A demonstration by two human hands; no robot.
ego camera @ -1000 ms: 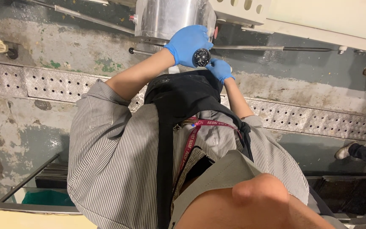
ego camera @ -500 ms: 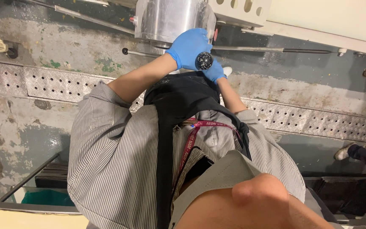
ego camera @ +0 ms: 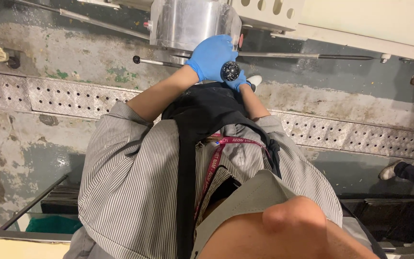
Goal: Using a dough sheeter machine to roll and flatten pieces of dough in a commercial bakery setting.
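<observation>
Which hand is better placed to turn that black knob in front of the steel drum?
Probably the left. The left hand curls over the top and side of the black knob, its forearm in clear view. The right hand shows only fingertips beneath the knob, tucked close to the body.

A worn grey concrete floor (ego camera: 34,158), stained and patched, is crossed from left to right by a strip of perforated metal tread plate (ego camera: 73,98). Far right, a cream panel (ego camera: 360,21) is seen. Near left, a dark frame (ego camera: 29,204) is set.
</observation>
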